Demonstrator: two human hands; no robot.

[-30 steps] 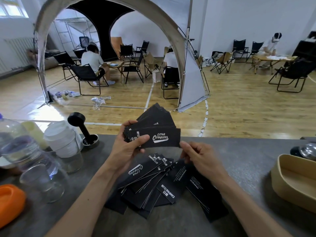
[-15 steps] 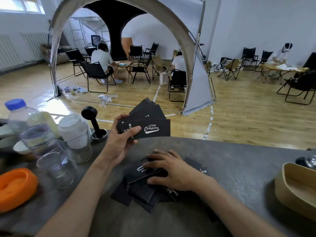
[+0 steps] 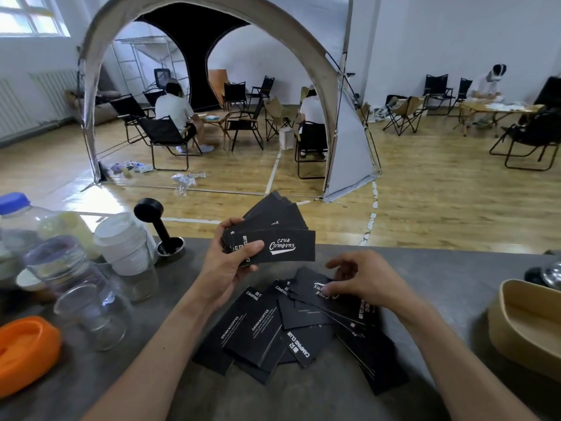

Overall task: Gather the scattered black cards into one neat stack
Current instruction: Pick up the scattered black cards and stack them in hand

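My left hand (image 3: 226, 268) grips a fan of black cards (image 3: 273, 235). My right hand (image 3: 361, 281) pinches one card (image 3: 315, 291) off the messy pile (image 3: 291, 326) on the gray table (image 3: 440, 268). If my grip gets loose, the fan could slip and spill. I might grab two cards.

"Camping Club", seemingly, on black cards (image 3: 274, 246)
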